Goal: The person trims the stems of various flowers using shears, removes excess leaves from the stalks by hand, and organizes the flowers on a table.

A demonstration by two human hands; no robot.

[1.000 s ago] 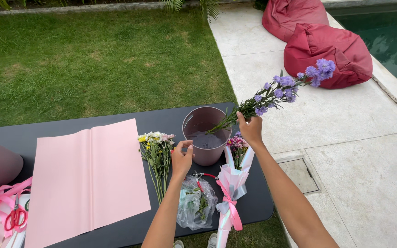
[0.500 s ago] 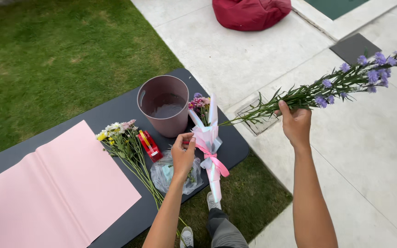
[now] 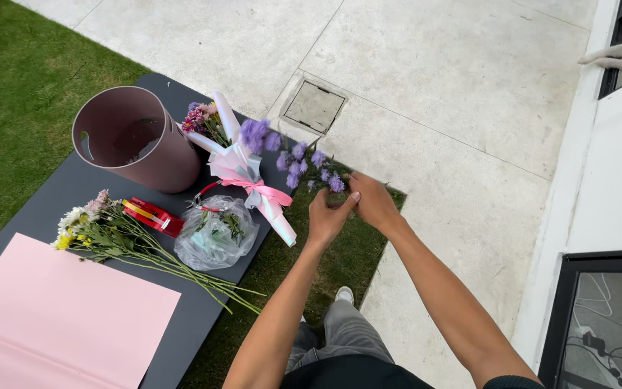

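Note:
Both my hands meet beyond the table's right edge, over the grass. My right hand [image 3: 374, 203] grips the stem of a purple flower sprig [image 3: 298, 160], whose blooms point left toward the table. My left hand [image 3: 329, 217] closes on the same stem just beside it. Left of the blooms a small bouquet wrapped in white and pink paper [image 3: 242, 170] with a pink ribbon lies on the dark table [image 3: 80, 194].
A mauve bucket [image 3: 134, 140] stands at the table's far end. Loose white, yellow and pink flowers [image 3: 127, 241], a red tool [image 3: 154, 216], a clear plastic bag [image 3: 216, 234] and a pink paper sheet [image 3: 59, 317] lie on the table. Paving with a drain cover [image 3: 314, 106] is beyond.
My right hand brought the purple sprig down and left from out at the right. My left hand left the wrapped bouquet and joined it on the stem. The view tilted downward.

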